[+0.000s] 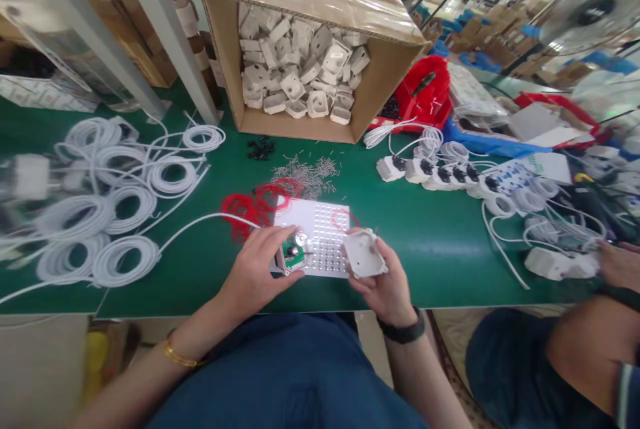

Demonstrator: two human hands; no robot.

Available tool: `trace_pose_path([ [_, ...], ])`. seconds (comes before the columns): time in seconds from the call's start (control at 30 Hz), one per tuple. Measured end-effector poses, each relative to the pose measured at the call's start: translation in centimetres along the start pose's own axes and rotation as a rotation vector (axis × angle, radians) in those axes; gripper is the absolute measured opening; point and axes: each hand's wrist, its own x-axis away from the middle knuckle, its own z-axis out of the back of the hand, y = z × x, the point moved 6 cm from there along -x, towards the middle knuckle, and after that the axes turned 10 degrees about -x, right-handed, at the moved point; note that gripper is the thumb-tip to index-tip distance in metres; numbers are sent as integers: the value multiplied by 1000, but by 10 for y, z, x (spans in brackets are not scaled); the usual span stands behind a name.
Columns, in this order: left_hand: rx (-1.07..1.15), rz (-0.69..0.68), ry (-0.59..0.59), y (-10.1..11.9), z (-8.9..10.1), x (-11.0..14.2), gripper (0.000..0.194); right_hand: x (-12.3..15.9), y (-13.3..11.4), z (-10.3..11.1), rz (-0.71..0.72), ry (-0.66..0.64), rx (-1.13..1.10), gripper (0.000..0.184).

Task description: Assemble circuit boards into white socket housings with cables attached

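My left hand (pixel 261 260) is closed on the edges of a small green circuit board (pixel 294 257), which carries a dark round part and a silvery one; it may sit in a housing half I cannot make out. From beside that hand a white cable (pixel 210 217) runs left to the coils. My right hand (pixel 386 286) grips a white plastic housing (pixel 364 253), its hollow side facing up. Between and beneath the hands lies a white plate with rows of shiny round parts (pixel 330 232). Red rubber-like loops (pixel 240 210) lie just beyond my left hand.
A cardboard box (pixel 385 82) of white housings (pixel 300 69) stands at the back. Before it lie loose screws (pixel 310 174) and black parts (pixel 261 148). Cable coils (pixel 125 261) spread left. Finished-looking white units (pixel 417 170) stand right, near a co-worker's hand (pixel 620 266).
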Motion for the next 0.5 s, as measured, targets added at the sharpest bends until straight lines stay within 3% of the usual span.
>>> trace_pose_path([
  [0.1,-97,-61,9,14,17,-5,58,-27,21,-32,-92,-100,-117,40],
  [0.27,-267,-90,-71,25,21,-11,57,-46,44,-45,-144,-149,-103,44],
  [0.37,-328,-100,-99,26,15,-13,60,-43,45,-48,-96,-186,-42,43],
  [0.5,-389,-120,-111,30,11,-18,61,-37,32,-54,84,-199,171,40],
])
